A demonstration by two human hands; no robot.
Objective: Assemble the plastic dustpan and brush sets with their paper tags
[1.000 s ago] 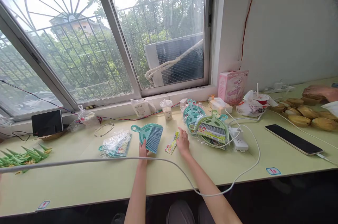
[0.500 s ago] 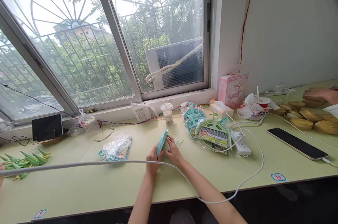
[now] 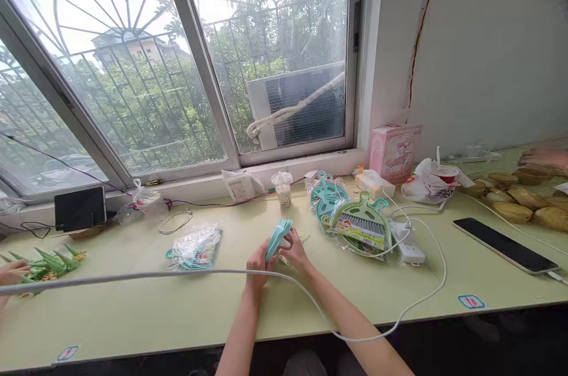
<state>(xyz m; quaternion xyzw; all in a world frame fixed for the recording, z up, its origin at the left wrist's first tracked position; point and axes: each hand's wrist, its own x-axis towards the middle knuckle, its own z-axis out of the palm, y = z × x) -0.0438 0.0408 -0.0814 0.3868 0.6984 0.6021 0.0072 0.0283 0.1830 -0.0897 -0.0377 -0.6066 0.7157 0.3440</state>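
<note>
Over the middle of the table, my left hand (image 3: 260, 265) grips the near left side of a small teal dustpan (image 3: 277, 237), which is tilted up. My right hand (image 3: 293, 250) closes on its right side, and the fingers hide part of it. A printed card (image 3: 304, 238) lies on the table just behind my right hand. To the left rests a clear plastic bag (image 3: 195, 246) with a teal item and a printed card in it. Right of my hands lie wrapped teal dustpans (image 3: 326, 195) and a green dustpan (image 3: 361, 225) with a grey-bristled brush (image 3: 360, 224).
A white cable (image 3: 213, 272) crosses in front of my forearms. A power strip (image 3: 410, 250) and a phone (image 3: 503, 245) lie to the right. Another person's hand (image 3: 15, 272) is at green pointed pieces (image 3: 53, 263) on the left; a blurred hand (image 3: 544, 157) is by brown round items (image 3: 512, 213).
The teal dustpan has turned in my hands, so more of its face shows. My right fingers have shifted along it. At the left, another person's hand has come onto the green pieces.
</note>
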